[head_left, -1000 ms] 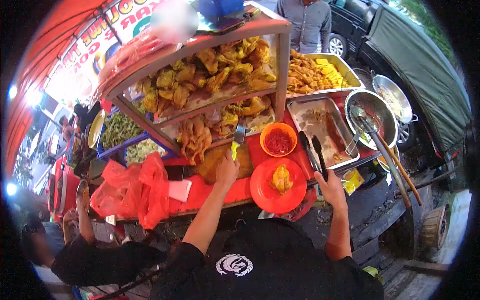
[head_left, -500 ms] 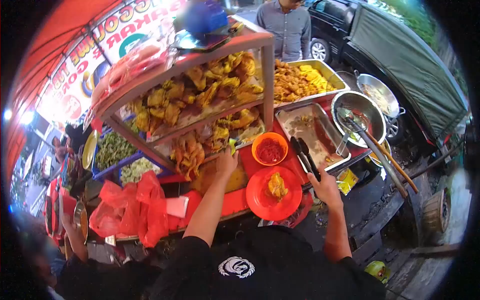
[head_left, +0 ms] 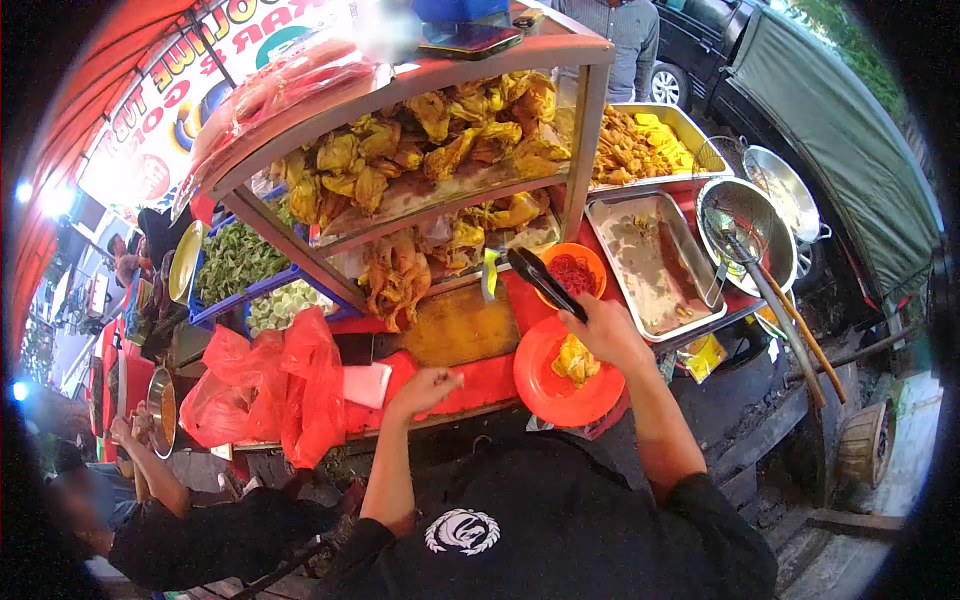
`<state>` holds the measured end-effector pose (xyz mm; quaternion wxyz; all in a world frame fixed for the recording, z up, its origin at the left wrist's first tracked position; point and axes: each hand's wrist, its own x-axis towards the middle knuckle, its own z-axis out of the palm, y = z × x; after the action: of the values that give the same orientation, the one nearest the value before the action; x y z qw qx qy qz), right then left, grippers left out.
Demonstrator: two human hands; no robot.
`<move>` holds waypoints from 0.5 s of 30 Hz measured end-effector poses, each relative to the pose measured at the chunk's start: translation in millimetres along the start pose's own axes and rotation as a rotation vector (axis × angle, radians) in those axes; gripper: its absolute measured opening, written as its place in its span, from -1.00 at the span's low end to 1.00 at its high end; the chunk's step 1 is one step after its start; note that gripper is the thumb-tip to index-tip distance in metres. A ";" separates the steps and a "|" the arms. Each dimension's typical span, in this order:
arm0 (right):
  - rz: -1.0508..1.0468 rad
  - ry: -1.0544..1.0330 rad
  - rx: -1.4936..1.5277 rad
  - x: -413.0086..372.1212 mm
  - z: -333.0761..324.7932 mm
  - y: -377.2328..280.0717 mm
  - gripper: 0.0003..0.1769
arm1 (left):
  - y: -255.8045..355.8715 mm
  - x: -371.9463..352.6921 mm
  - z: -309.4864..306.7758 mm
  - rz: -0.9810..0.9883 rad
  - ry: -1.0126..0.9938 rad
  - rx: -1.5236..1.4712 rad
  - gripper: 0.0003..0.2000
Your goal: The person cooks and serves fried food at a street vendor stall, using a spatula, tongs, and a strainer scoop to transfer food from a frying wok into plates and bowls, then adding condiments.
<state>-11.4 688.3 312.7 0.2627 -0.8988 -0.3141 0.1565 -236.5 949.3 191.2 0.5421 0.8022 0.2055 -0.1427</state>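
Observation:
My right hand (head_left: 607, 334) grips black tongs (head_left: 543, 281) and points them left toward the glass case (head_left: 420, 160) of fried chicken. It hovers over an orange plate (head_left: 560, 390) that carries a piece of fried food (head_left: 574, 360). My left hand (head_left: 425, 388) is loosely curled and holds nothing, above the red counter (head_left: 470, 385) just in front of a wooden cutting board (head_left: 458, 325). A knife with a yellow-green handle (head_left: 489, 275) lies at the case's lower shelf, apart from both hands. An orange bowl of red sambal (head_left: 573, 272) sits behind the tongs.
A steel tray (head_left: 655, 262), a tray of fried pieces (head_left: 640, 145) and a wok with a skimmer (head_left: 745, 240) stand to the right. Red plastic bags (head_left: 265, 385) and tubs of greens (head_left: 235, 262) are on the left. One person sits at lower left (head_left: 150, 500), another stands behind the stall (head_left: 625, 30).
My right hand lifted the tongs off the steel tray and swung them left over the plate. My left hand let go of the knife at the case and drew back to the counter.

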 end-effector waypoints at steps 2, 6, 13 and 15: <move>-0.121 0.041 -0.073 49.4 31.1 5.3 -0.55 | -11.4 -28.8 1.0 -0.150 -0.148 0.000 -0.55; -0.105 0.065 -0.208 121.8 64.8 -12.6 -0.54 | -54.3 -66.2 1.3 -0.248 -0.212 -0.041 -0.51; -0.020 -0.016 -0.135 163.1 93.4 -20.4 -0.53 | -117.4 -131.4 17.8 -0.421 -0.083 -0.157 -0.47; 0.006 -0.039 -0.139 162.9 96.6 -26.4 -0.53 | -140.0 -147.8 29.6 -0.441 -0.079 -0.222 -0.45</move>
<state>55.6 847.3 230.3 0.1931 -0.9125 -0.3268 0.1527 -433.8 941.8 133.4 0.5902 0.6673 0.3689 -0.2653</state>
